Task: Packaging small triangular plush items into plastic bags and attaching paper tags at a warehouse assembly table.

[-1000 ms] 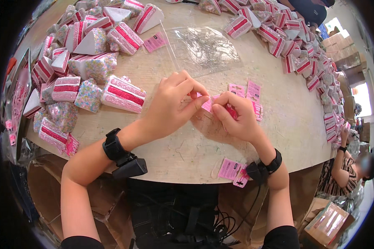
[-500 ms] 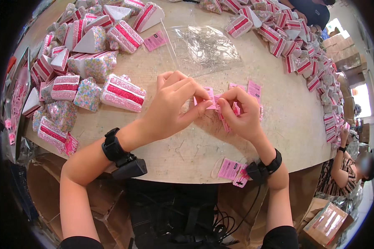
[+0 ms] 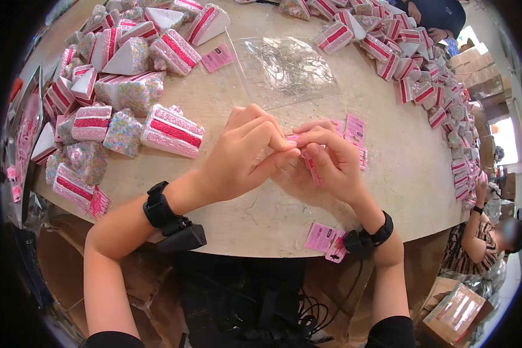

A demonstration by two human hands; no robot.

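My left hand (image 3: 246, 145) and my right hand (image 3: 332, 155) meet over the middle of the table, fingertips pinched together on a small pink card tag (image 3: 294, 138). Only a sliver of that tag shows; the fingers cover the rest, and any cord on it is too small to make out. Beyond and beside my right hand lie several more pink printed tags (image 3: 354, 129), some partly hidden under it. To the left of my left hand stands a pink glittery cake-slice ornament (image 3: 173, 131) with a red middle stripe.
Cake-slice ornaments (image 3: 127, 55) are heaped at the left, and another long heap (image 3: 388, 49) curves along the right. A clear plastic sheet (image 3: 287, 66) holding thin wire-like pieces lies ahead. Pink tags (image 3: 321, 236) rest at the front edge. Two people work at the right.
My fingertips have closed in on each other, and my right fingers now cover most of the tag that showed between them. At the far right, another person's hands have come further into view.
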